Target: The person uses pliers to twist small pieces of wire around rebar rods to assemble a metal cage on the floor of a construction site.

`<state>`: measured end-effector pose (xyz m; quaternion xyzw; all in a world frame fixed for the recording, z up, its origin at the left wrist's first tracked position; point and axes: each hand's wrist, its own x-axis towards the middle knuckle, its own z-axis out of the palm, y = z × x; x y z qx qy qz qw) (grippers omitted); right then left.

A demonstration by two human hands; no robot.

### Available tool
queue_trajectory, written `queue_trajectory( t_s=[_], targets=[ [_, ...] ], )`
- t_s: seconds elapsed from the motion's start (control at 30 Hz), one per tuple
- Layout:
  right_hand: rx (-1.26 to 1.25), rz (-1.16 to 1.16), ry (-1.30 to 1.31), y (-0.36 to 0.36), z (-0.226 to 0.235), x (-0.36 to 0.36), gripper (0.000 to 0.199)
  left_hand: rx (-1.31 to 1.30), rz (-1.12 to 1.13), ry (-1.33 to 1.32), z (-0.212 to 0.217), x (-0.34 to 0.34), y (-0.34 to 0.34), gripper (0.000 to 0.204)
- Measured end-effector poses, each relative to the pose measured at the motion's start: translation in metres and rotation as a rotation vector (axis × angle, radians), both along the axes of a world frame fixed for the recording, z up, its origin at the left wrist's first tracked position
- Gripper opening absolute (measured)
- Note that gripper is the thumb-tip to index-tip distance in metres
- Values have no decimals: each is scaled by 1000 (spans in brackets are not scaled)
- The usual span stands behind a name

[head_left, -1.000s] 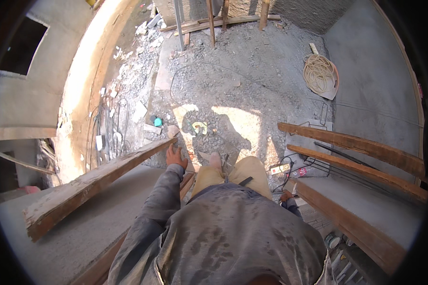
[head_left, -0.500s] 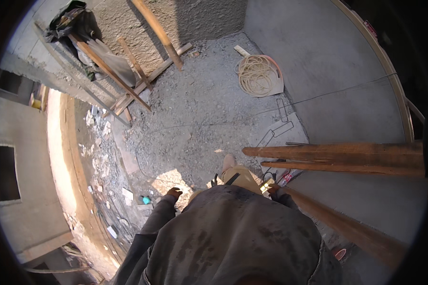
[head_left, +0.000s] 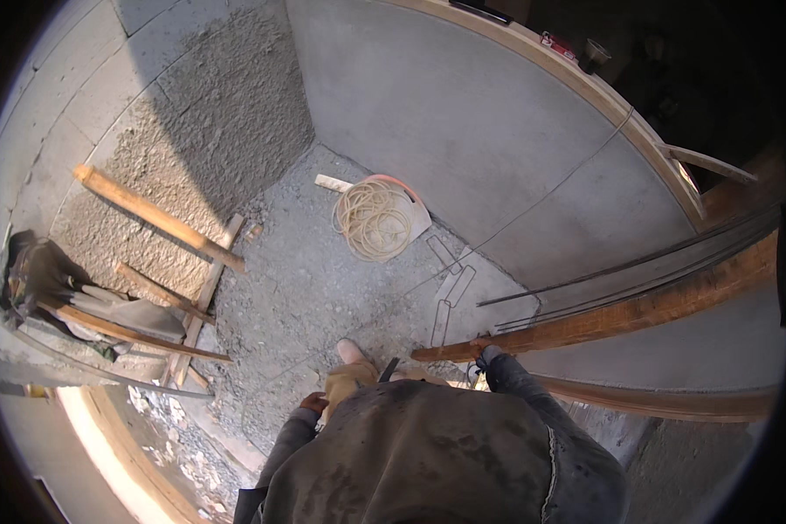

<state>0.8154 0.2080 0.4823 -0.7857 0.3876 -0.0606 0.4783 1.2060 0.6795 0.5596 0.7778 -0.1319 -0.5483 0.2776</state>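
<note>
My right hand [head_left: 480, 347] is at the near end of a long brown wooden plank [head_left: 620, 310], overlapping its edge. Its fingers look closed, but what they hold is hidden; a small dark and shiny thing [head_left: 474, 374] shows just below them. Beside my thigh hangs my left hand [head_left: 314, 402], its fingers loosely bent and apart from anything, with nothing visible in it. My foot [head_left: 350, 351] stands on the gravelly floor ahead of me.
Thin dark rods [head_left: 585, 293] lie along the plank, and another board [head_left: 664, 397] runs below it. Bent wire frames [head_left: 450, 297] lie near the right wall. A coiled pale hose [head_left: 371, 218] rests farther off. Wooden props [head_left: 162, 218] lean at the left wall, near draped cloth [head_left: 39, 279].
My view has swung to the right, so the hose and props sit farther left. My right arm has reached forward to the plank's end. My left hand stays low by my side.
</note>
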Motion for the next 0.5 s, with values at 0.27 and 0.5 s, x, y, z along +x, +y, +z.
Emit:
queue_trajectory(
  t_s=[0.27, 0.5],
  targets=[
    [-399, 812, 475, 27, 112, 78, 17, 171, 437, -15, -6, 156, 62, 33],
    [794, -175, -219, -38, 121, 148, 21, 81, 636, -51, 40, 225, -43, 36]
  ],
)
